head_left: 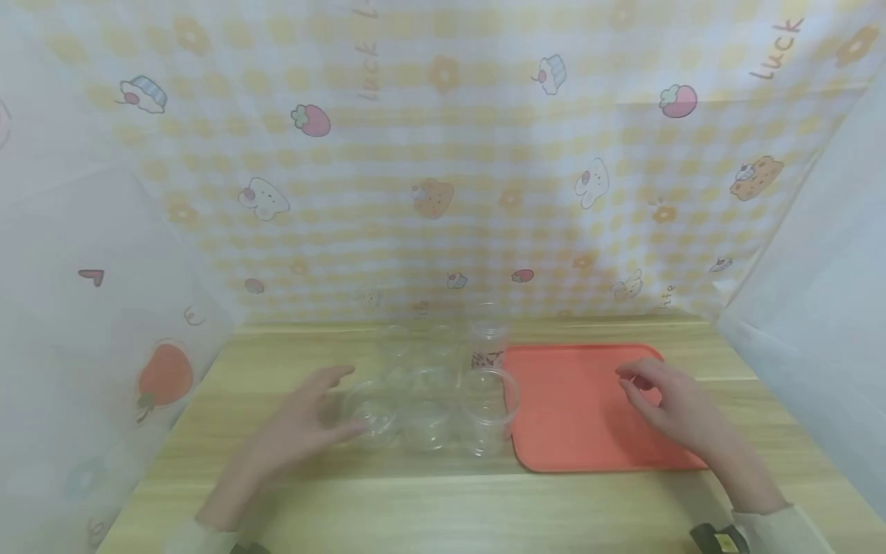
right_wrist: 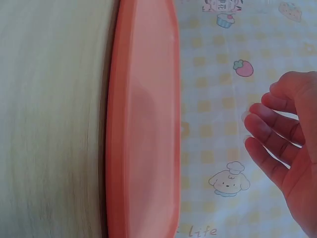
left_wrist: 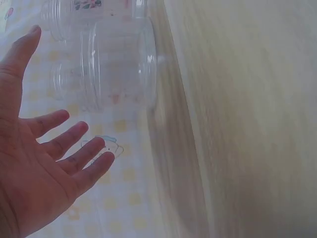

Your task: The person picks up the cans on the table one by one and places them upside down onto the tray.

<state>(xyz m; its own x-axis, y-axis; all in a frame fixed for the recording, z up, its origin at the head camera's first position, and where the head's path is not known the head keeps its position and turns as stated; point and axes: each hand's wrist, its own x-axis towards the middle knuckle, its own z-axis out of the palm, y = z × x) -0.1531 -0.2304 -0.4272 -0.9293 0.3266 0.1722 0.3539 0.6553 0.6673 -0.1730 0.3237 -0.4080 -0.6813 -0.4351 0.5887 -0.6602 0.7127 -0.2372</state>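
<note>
1. Head view: one wooden table (head_left: 443, 512).
2. One red tray (head_left: 571, 415), right of the jars (head_left: 427, 427).
3. Two hands, holding nothing: left hand (head_left: 301, 423) spread wide, just beside the front-left jar (head_left: 381, 422); right hand (head_left: 678, 404) loosely curled above the tray.
4. Six clear jars, two rows of three; contents indiscernible.

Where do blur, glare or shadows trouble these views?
Head: hazy, with the clear containers faint and a soft shadow on the red tray; left wrist: glints on the containers, a shadow on the tabletop; right wrist: a darker patch on the tray.
</note>
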